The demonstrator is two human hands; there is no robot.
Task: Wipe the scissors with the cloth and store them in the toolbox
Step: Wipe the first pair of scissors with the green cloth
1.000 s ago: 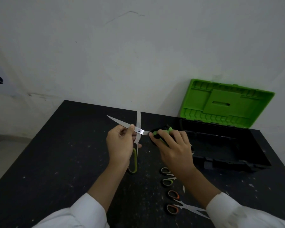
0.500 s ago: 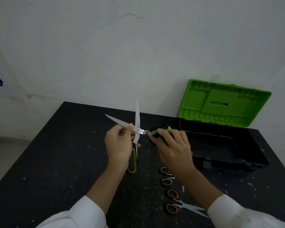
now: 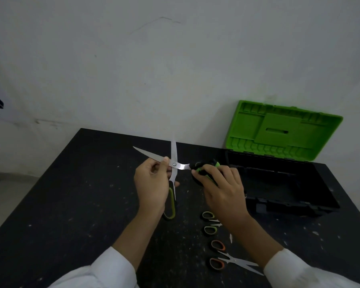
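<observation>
Right hand (image 3: 222, 190) covers scissors (image 3: 174, 154) handle; green-handled pair (image 3: 215, 223) blades hidden behind wrist.

Light is dim, soft and even, with only faint shadows, and the grey wall (image 3: 175, 69) darkens toward the corners. The black table (image 3: 71, 204) swallows detail, while the scissors (image 3: 173, 151) show a pale sheen on their blades and the toolbox lid (image 3: 279, 132) stays vividly green. Wide-angle distortion splays the table's edges; the white sleeves (image 3: 104, 271) look slightly soft.
</observation>
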